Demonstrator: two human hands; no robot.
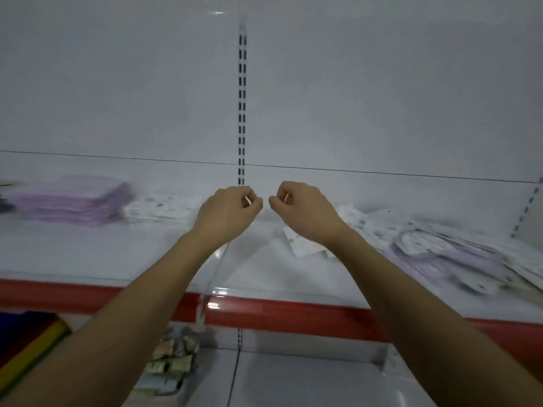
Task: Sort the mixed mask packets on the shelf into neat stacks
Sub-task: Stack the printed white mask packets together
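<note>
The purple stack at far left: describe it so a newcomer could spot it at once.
Follow the white shelf above the red edge strip to its left end. The purple mask packet stack lies there, squared up, beside the flatter white spotted packets; the packets on the right are a mixed jumble.

A slotted metal upright [241, 107] runs down the white back panel [117, 83] at frame centre. A clear acrylic divider [219, 268] stands below it. Lower left lie folded coloured cloths [28, 345]; just right, crumpled greenish packets [172, 362].
</note>
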